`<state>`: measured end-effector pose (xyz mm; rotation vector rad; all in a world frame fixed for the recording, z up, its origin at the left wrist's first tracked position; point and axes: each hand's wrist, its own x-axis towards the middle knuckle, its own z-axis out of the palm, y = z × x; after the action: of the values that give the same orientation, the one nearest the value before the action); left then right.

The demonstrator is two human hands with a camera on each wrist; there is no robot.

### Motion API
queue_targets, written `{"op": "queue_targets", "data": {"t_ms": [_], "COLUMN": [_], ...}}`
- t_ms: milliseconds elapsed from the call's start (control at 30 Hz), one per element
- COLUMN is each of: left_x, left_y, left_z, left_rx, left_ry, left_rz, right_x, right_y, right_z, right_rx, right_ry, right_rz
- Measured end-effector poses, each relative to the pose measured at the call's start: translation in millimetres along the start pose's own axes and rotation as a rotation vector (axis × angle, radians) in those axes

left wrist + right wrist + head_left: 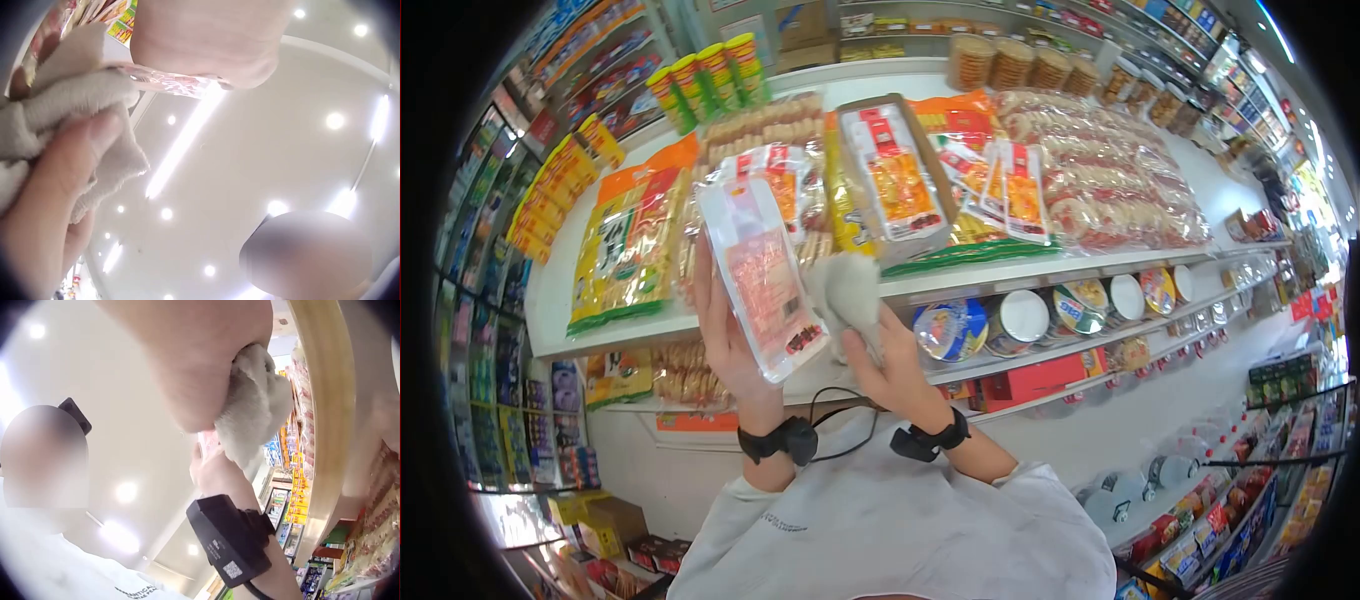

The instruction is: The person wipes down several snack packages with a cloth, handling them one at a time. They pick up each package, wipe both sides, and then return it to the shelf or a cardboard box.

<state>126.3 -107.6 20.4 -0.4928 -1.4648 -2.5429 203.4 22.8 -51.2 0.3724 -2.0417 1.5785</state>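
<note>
In the head view my left hand [722, 335] holds a flat clear-and-white packet of pinkish snack food [762, 275] in front of the shelf, tilted, its printed corner lowest. My right hand [890, 365] grips a bunched pale grey cloth [850, 290] beside the packet's right edge. From the left wrist, the thumb of the right hand [69, 169] presses on the folded cloth [81, 100], while the packet [175, 84] shows edge-on under the left hand [206, 37]. The right wrist view has the cloth [253, 403] bulging from the right hand, hiding most of the packet.
A white shelf top [560, 325] carries a tray of similar packets [895, 170], bags of sliced snacks [1110, 175] and a yellow-green bag [625, 245]. Several green cans with yellow lids [745, 70] stand at the back. Instant noodle tubs [950, 330] line the shelf below.
</note>
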Motion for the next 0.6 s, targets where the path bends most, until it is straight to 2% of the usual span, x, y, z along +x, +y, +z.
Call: {"op": "queue_targets", "data": {"t_ms": [33,67,100,133,233,300,367,400,467,500,567,600], "left_x": [-3.4,-9.4,-15.8,-21.7,-19.0,-12.5,-7.8,-5.2,-1.2,1.8,8.5,19.0], "left_y": [-7.2,-15.4,-20.4,-20.5,-21.8,-21.6,-25.9,-28.2,-33.7,-34.8,-36.5,-47.8], "left_z": [4.2,7.1,11.0,21.5,31.2,28.1,23.7,20.2,14.6,17.1,21.9,20.7], "left_rx": [-0.106,-0.204,-0.298,-0.173,-0.381,-0.354,-0.344,-0.216,0.031,0.112,0.272,0.435], "left_ry": [-0.057,-0.108,-0.155,-0.253,-0.326,-0.382,-0.416,-0.396,-0.341,-0.316,-0.247,-0.27], "left_rz": [-0.057,-0.114,-0.169,-0.108,-0.092,-0.119,-0.125,-0.127,-0.111,-0.099,-0.072,0.063], "right_x": [0.3,2.7,3.4,3.9,-1.8,-8.2,-14.5,-17.3,-14.3,-8.8,11.0,18.3], "right_y": [-4.1,-9.6,-17.6,-25.9,-14.5,-3.5,3.0,5.8,22.8,16.7,20.2,27.7], "right_z": [-0.8,-2.0,1.6,7.6,8.5,-14.7,-32.4,-42.5,-56.8,-73.0,-96.7,-109.5], "right_rx": [0.077,0.008,-0.008,-0.021,-0.003,-0.001,-0.134,-0.158,-0.1,0.031,0.089,0.114], "right_ry": [0.092,0.014,0.029,0.044,0.155,0.115,0.3,0.38,0.788,0.843,1.039,1.12], "right_rz": [0.041,-0.01,-0.016,-0.022,0.011,0.114,0.103,0.122,0.263,0.258,0.236,0.222]}}
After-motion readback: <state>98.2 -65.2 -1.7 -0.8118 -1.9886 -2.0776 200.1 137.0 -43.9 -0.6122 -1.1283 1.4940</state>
